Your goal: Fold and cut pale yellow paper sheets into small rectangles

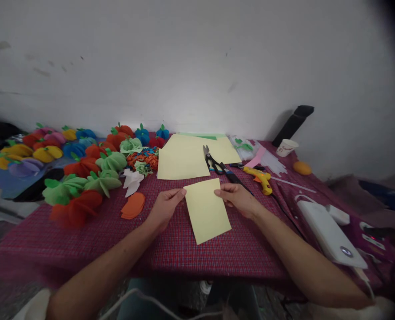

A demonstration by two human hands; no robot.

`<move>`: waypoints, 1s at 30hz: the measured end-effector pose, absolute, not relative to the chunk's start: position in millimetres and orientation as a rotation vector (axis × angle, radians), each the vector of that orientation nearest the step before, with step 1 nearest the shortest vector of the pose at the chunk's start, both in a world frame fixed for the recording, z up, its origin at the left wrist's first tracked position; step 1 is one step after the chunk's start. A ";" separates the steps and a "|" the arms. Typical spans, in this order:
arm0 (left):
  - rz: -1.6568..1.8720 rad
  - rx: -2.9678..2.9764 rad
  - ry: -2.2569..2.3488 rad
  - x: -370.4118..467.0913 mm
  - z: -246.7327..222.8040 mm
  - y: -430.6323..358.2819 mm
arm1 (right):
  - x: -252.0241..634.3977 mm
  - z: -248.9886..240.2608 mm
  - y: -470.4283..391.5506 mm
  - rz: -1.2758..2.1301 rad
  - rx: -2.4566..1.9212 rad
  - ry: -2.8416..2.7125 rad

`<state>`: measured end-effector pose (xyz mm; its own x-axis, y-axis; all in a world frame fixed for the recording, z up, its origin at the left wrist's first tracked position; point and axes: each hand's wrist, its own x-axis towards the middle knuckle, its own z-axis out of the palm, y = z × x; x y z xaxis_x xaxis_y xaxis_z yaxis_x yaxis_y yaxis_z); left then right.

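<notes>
A pale yellow sheet [208, 215] is held just over the table's near middle, its lower edge tilted toward me. My left hand [166, 205] pinches its left edge near the top corner between thumb and fingers. On the opposite edge, my right hand [239, 198] grips the sheet the same way, thumb on top. Beyond it lie larger pale yellow sheets [182, 158], with black-handled scissors [211, 161] resting open-bladed on them. Left of my left hand sits a small stack of orange rounded cutouts [133, 206], and behind that a white cutout [132, 180].
Several colourful pumpkin-like felt crafts [80, 166] crowd the left, beside a scrap pile [144, 158]. A yellow glue gun [260, 178], glue sticks [273, 162], a paper cup [286, 147], a white power bank [330, 231] and a purple power strip [372, 240] stand right. A wall [197, 66] backs the table.
</notes>
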<state>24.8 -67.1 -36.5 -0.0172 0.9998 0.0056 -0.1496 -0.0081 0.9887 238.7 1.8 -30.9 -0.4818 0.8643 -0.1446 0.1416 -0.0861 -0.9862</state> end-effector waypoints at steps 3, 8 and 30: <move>1.317 1.021 1.020 26.9 -38.5 -67.3 | 239.0 -31.6 2.4 1.633 -1.111 -1.591; 1.324 0.933 0.914 28.7 -35.5 -67.6 | 238.1 -32.5 2.9 1.713 -1.096 -1.550; 1.442 1.042 1.062 28.7 -44.4 -64.0 | 235.4 -33.8 1.5 1.773 -1.133 -1.464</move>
